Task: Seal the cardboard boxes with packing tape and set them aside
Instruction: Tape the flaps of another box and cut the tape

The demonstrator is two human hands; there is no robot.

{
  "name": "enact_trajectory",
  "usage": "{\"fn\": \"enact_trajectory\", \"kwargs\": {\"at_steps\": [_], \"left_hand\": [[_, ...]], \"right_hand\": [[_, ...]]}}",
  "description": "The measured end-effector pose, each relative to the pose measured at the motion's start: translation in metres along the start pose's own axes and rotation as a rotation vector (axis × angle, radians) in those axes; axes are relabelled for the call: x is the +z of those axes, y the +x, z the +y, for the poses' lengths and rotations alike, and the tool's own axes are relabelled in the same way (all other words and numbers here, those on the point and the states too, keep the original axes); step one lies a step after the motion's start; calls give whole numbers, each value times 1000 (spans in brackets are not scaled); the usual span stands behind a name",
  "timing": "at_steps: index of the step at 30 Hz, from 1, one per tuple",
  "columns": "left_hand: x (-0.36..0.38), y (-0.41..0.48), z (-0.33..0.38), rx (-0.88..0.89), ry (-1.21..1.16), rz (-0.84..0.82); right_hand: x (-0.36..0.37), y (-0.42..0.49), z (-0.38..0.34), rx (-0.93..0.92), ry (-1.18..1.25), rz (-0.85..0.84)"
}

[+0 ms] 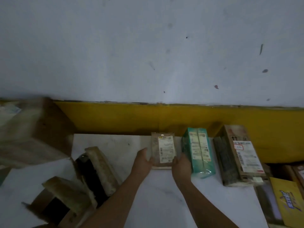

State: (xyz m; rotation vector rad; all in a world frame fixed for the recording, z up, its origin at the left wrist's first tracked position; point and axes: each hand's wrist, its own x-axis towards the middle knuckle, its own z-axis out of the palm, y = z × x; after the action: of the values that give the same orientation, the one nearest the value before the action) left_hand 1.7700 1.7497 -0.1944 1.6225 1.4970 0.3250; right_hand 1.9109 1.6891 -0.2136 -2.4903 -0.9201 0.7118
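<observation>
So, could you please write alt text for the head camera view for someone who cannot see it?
The person's left hand and right hand hold a small brown parcel with a white label by its sides on a white table. To its right lie a green wrapped package and a labelled cardboard box; an open cardboard box sits at the left.

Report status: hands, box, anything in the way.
Left hand and right hand grip box at near end. Green pack tight beside right hand.

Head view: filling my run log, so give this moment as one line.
left hand: holds small parcel | right hand: holds small parcel | small parcel: left of green box, over white table
</observation>
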Motion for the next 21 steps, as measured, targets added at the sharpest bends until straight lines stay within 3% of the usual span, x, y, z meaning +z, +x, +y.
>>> {"fn": "enact_trajectory", "kwargs": {"at_steps": [2, 5, 7, 9, 11, 15, 17, 21], "left_hand": [[-29, -19, 3, 135, 23, 157], [-80, -56, 1, 284, 108, 512], [-109, -81, -14, 240, 201, 759], [-125, -101, -40, 89, 237, 889], [-127, -116, -68, -56, 194, 860], [-121, -133, -95, -275, 37, 564], [-121, -133, -101, -278, -115, 458], [-127, -130, -100, -301, -96, 375]], "right_hand": [[-6, -21, -26, -96, 58, 75], [-4, -57, -68, -315, 99, -11], [8, -84, -95, -511, 59, -122], [26, -110, -117, -652, -13, -240], [45, -134, -133, -689, -124, -346], [79, -156, -135, -513, -263, -450], [85, -158, -130, -465, -268, -484], [70, -157, -126, -490, -310, -407]]}}
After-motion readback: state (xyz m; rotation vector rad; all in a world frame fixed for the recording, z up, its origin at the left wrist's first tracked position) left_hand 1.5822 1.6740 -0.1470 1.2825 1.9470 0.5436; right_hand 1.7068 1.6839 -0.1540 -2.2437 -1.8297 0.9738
